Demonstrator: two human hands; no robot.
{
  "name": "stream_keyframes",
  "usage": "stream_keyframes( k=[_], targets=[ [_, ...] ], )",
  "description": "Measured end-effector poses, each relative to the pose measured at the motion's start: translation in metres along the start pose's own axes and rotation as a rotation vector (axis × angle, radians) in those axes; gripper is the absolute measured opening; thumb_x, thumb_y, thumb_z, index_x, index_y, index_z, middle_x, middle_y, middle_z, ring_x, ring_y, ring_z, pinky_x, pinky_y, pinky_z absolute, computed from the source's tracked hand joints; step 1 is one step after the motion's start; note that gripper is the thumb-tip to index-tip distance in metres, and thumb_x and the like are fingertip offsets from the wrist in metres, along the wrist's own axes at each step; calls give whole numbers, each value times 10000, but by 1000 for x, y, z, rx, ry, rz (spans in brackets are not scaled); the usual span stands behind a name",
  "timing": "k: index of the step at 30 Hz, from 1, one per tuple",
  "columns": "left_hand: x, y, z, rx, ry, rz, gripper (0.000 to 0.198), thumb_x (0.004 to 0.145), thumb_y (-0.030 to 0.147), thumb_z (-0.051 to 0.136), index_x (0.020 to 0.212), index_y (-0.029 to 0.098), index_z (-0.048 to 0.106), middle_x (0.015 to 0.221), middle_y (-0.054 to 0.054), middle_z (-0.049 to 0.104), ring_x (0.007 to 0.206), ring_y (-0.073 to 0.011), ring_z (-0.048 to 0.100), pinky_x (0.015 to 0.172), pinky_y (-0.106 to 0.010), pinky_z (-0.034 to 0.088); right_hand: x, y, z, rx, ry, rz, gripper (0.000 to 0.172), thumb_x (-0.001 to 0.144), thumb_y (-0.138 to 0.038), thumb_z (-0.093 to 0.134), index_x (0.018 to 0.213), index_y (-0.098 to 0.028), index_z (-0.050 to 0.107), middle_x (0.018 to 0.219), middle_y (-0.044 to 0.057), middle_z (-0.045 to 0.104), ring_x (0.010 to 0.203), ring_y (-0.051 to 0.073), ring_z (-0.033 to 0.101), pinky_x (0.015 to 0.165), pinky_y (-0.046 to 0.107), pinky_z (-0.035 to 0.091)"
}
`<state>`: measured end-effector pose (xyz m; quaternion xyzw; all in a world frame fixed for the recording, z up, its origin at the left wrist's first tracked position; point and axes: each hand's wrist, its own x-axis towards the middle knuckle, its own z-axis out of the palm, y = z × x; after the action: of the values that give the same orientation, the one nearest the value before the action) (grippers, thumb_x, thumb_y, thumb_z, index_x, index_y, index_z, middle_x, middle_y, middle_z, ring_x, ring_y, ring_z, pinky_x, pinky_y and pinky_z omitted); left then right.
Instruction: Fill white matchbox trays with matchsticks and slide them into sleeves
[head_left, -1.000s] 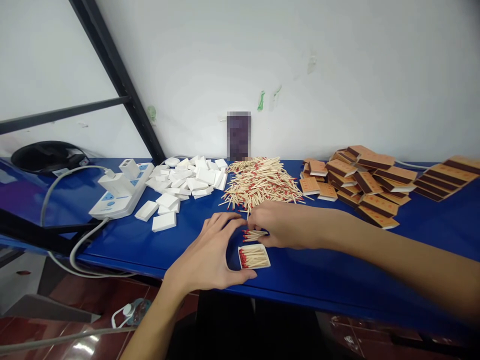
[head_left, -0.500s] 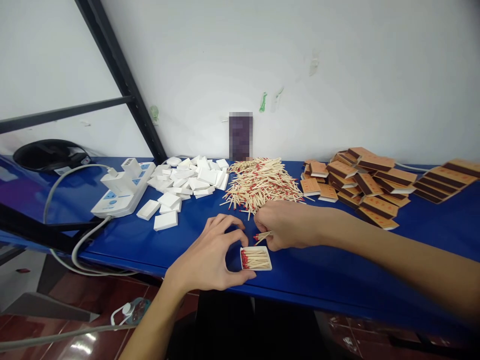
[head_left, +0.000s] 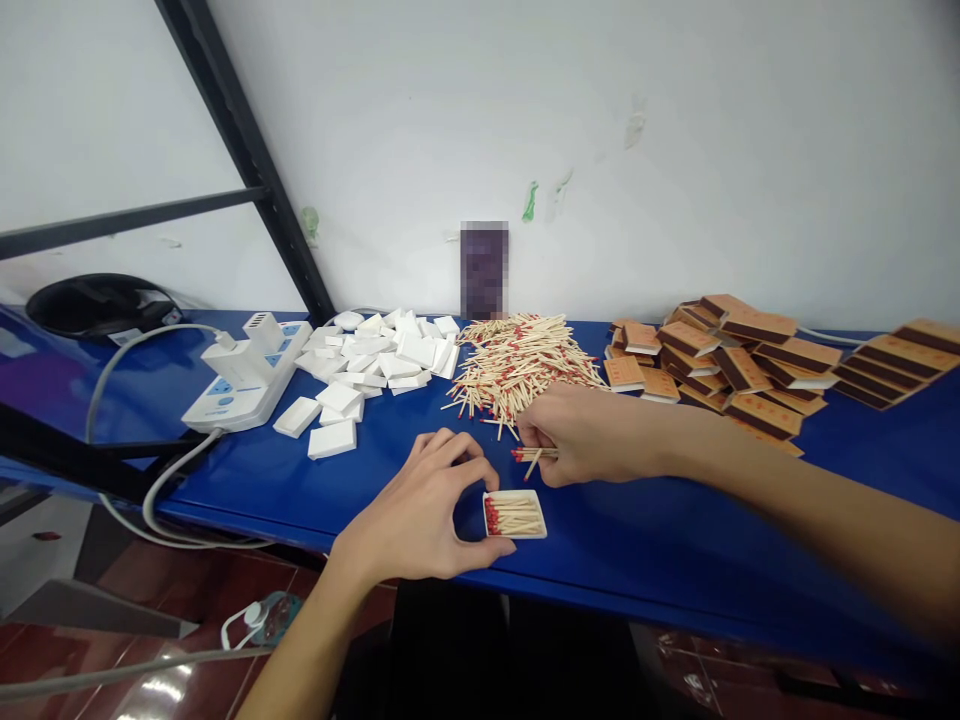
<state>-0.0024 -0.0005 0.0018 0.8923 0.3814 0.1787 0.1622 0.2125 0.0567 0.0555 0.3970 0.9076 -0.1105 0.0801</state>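
A white matchbox tray (head_left: 545,530) with red-headed matches (head_left: 517,515) lying in it sits near the table's front edge. My left hand (head_left: 424,510) grips it, thumb at the near side and forefinger at the far side. Just beyond the tray, my right hand (head_left: 574,435) is closed on a few matches (head_left: 534,456), heads to the left, one of them slanting downward. Past my right hand spreads a big heap of loose matches (head_left: 521,360), red heads mixed in all directions.
White trays (head_left: 405,350) are piled at the back left, beside a power strip (head_left: 255,395) with cables. Orange and brown matchbox sleeves (head_left: 742,365) lie heaped at the right, with more stacked (head_left: 892,360) farther right. A black metal frame (head_left: 247,150) rises at left.
My right hand has shifted slightly away from the tray and to the right, and the matches in it have changed angle. My left hand stays at the tray.
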Motion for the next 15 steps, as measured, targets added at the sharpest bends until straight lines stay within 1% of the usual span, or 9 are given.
stream_keyframes(
  k=[5, 9, 12, 15],
  targets=[
    [1, 0, 1, 15, 0, -32, 353, 784, 480, 752, 958, 217, 592, 1015, -16, 542, 955, -221, 477, 917, -395, 357, -5, -2, -10, 28, 52, -31, 104, 660, -154, 578, 614, -203, 498, 563, -14, 521, 527, 125, 431, 485, 281, 229],
    [2, 0, 2, 28, 1, -48, 351, 806, 495, 734, 960, 218, 586, 1032, -18, 548, 969, -228, 471, 927, -408, 355, -10, -11, -14, 25, 83, -69, 147, 682, -165, 591, 594, -201, 479, 569, -7, 522, 552, 129, 436, 489, 281, 238],
    [2, 1, 1, 36, 1, -48, 363, 805, 504, 734, 965, 215, 584, 1028, -19, 546, 962, -228, 472, 912, -407, 364, -12, -20, -10, 32, 73, -96, 127, 683, -168, 606, 604, -192, 510, 595, 5, 544, 559, 127, 442, 496, 283, 250],
    [2, 0, 1, 50, -2, -46, 373, 808, 515, 727, 971, 210, 588, 1022, -21, 543, 955, -229, 473, 899, -409, 371, -11, -27, -2, 30, 16, -127, 106, 676, -149, 602, 600, -182, 535, 562, -3, 534, 506, 111, 414, 480, 283, 248]
  ],
)
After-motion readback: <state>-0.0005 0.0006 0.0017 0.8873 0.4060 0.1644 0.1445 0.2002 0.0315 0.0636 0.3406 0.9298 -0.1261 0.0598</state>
